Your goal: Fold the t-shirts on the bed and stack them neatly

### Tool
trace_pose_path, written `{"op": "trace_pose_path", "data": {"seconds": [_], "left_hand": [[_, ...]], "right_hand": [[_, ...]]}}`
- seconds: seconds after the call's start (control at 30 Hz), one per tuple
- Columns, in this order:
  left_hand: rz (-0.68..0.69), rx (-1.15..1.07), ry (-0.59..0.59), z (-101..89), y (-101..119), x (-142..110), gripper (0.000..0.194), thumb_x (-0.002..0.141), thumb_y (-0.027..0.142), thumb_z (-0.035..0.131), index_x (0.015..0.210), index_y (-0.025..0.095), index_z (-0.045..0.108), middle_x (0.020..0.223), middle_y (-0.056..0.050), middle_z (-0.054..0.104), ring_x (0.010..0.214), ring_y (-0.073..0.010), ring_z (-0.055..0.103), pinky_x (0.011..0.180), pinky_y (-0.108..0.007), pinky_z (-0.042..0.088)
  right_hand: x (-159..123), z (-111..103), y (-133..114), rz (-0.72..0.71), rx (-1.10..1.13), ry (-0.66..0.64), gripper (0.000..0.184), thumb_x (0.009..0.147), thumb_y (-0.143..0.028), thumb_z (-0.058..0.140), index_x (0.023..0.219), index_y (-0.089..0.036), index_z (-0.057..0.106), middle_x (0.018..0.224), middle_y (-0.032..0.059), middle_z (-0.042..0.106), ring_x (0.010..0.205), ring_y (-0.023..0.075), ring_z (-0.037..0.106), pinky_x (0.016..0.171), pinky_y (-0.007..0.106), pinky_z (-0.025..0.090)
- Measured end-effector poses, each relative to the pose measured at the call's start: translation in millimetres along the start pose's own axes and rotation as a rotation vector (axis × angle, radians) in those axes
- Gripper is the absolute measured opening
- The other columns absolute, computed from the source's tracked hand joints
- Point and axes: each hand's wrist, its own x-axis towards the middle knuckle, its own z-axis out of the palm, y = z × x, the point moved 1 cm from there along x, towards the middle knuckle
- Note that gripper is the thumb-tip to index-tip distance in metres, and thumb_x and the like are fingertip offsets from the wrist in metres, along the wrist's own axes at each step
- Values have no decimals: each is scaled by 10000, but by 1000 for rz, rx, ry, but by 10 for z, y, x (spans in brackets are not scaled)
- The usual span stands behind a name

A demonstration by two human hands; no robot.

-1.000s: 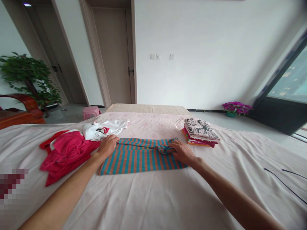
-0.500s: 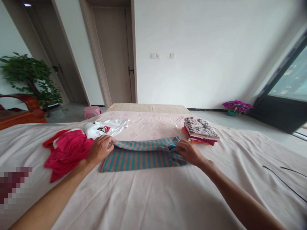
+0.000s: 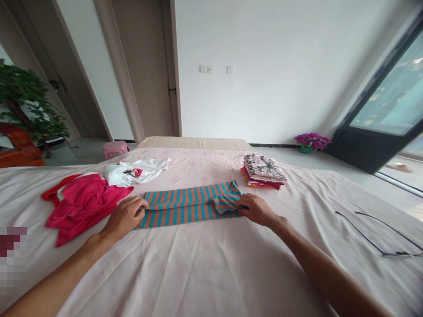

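Note:
A striped teal and brown garment point(image 3: 185, 209) lies on the bed in front of me, its far part doubled over towards me into a long narrow strip. My left hand point(image 3: 127, 215) pinches its left end, fingers curled round the cloth. At the other end my right hand point(image 3: 256, 209) grips the layers beside a small folded-in flap. Which kind of garment it is I cannot tell. Left of it rests a loose heap of pink-red clothing point(image 3: 86, 196), with a white printed garment point(image 3: 132, 172) just behind.
A neat stack of folded clothes point(image 3: 264, 169) sits beyond my right hand. Eyeglasses point(image 3: 383, 246) lie on the pale bedsheet point(image 3: 198, 273) at the right. Past the bed are a pink stool point(image 3: 115, 149), purple flowers point(image 3: 312, 141) and a leafy plant point(image 3: 29, 101).
The garment's far edge has been brought towards me, so its flat near strip looks narrower. Both hands have come slightly nearer. The view has turned right, showing more of the eyeglasses.

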Motion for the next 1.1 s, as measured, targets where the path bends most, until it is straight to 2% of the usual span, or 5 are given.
{"op": "trace_pose_path", "data": {"seconds": [0.2, 0.47, 0.63, 0.8, 1.1], "left_hand": [[-30, 13, 23, 65, -49, -61, 150, 821, 171, 481, 884, 216, 608, 924, -32, 682, 886, -191, 621, 838, -319, 458], [-75, 172, -95, 57, 169, 44, 213, 743, 117, 468, 789, 228, 644, 853, -31, 695, 849, -224, 623, 816, -364, 425], [-50, 150, -93, 62, 259, 87, 271, 754, 122, 452, 916, 210, 650, 938, -41, 701, 893, -222, 634, 831, -360, 439], [-85, 110, -112, 90, 203, 65, 224, 809, 192, 454, 895, 214, 660, 917, -45, 707, 868, -229, 639, 797, -354, 459], [-66, 46, -2, 101, 139, 18, 201, 847, 217, 446, 907, 214, 638, 941, -49, 711, 908, -230, 639, 856, -358, 468]], "right_hand": [[-100, -73, -86, -60, 18, 165, 174, 924, -245, 562, 961, -228, 730, 860, 49, 687, 814, 185, 611, 760, 283, 461], [-201, -49, -37, -57, 3, -40, 332, 736, -83, 564, 957, -255, 742, 944, 19, 725, 907, 202, 626, 858, 307, 462], [-68, -207, 38, 225, 153, -6, 271, 904, -273, 486, 1021, -237, 728, 1022, 30, 731, 945, 210, 656, 821, 293, 485], [296, -146, 119, 616, 12, 96, 429, 971, -446, 424, 1290, -213, 593, 1124, 97, 719, 1046, 279, 659, 846, 348, 470], [849, 152, 324, 656, -67, 77, 409, 948, -305, 441, 1338, -302, 566, 1290, 51, 656, 1167, 259, 608, 918, 371, 471]]}}
